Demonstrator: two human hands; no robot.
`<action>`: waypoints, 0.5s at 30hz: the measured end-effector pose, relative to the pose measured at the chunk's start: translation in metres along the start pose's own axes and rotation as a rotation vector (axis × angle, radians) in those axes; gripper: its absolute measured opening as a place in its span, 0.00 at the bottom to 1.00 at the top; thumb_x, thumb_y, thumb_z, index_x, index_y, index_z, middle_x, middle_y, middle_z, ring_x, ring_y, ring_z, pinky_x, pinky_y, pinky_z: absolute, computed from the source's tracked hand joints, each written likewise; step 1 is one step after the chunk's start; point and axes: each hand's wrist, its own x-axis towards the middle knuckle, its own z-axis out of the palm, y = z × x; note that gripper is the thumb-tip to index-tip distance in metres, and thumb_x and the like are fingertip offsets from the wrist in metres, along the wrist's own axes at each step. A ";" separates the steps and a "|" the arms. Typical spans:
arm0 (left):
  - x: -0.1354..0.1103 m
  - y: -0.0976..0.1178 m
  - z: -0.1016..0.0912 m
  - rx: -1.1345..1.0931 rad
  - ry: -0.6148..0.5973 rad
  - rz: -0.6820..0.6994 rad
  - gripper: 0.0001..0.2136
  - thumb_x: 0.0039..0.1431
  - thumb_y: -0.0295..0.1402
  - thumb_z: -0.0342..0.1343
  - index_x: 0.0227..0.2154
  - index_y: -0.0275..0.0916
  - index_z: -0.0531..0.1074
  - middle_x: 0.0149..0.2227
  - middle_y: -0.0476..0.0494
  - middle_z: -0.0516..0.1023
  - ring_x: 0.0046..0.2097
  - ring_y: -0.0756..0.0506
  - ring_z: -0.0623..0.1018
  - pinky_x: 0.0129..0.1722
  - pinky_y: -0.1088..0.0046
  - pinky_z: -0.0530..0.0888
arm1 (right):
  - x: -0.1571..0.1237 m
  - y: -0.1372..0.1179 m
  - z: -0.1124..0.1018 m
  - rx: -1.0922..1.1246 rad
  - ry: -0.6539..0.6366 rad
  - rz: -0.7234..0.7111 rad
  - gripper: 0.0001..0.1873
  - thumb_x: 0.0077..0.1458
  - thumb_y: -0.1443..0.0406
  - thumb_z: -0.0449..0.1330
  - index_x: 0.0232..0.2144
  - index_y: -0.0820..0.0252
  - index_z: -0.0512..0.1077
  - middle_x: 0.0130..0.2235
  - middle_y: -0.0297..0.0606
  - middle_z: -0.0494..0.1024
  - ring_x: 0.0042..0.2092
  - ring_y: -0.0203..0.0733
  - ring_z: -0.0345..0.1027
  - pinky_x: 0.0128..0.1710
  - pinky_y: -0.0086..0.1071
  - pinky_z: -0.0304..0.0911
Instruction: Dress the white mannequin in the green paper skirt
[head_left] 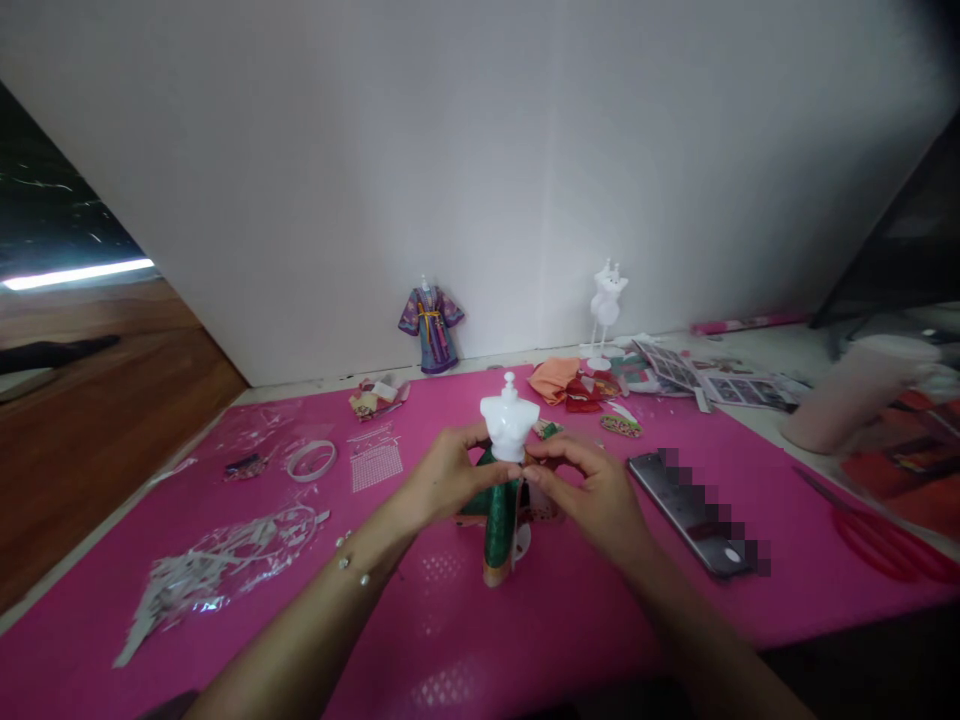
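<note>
Pinching the green garment (500, 528) at its top, the left fingers (491, 474) and right fingers (549, 482) flank the white mannequin (510, 422).

Our left forearm (300, 630) and right forearm (697, 620) rise from the bottom edge and slant inward, so that our two hands nearly meet. Our left hand (450, 475) is turned with its back toward us, thumb stretched across to the right, forefinger curving above it. Our right hand (592, 480) faces it, thumb and forefinger tips drawn close together.
</note>
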 end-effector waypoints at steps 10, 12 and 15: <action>0.003 0.001 -0.002 -0.056 -0.040 0.009 0.10 0.49 0.33 0.64 0.36 0.37 0.80 0.40 0.46 0.83 0.44 0.41 0.79 0.46 0.68 0.71 | 0.006 0.002 -0.001 -0.057 -0.025 -0.062 0.04 0.52 0.68 0.63 0.32 0.57 0.77 0.32 0.37 0.80 0.36 0.43 0.73 0.38 0.37 0.67; 0.003 0.002 -0.003 -0.048 -0.034 0.008 0.10 0.48 0.33 0.64 0.35 0.37 0.80 0.39 0.45 0.83 0.44 0.41 0.79 0.46 0.67 0.71 | 0.007 0.000 -0.002 -0.085 -0.037 -0.083 0.04 0.52 0.69 0.63 0.32 0.57 0.77 0.33 0.37 0.79 0.37 0.43 0.73 0.38 0.36 0.67; 0.004 0.004 -0.004 -0.032 -0.030 0.005 0.10 0.48 0.34 0.64 0.34 0.36 0.79 0.38 0.45 0.83 0.42 0.41 0.79 0.45 0.67 0.72 | 0.008 -0.001 -0.003 -0.125 -0.049 -0.101 0.05 0.52 0.70 0.63 0.32 0.57 0.77 0.34 0.37 0.79 0.37 0.43 0.72 0.38 0.36 0.66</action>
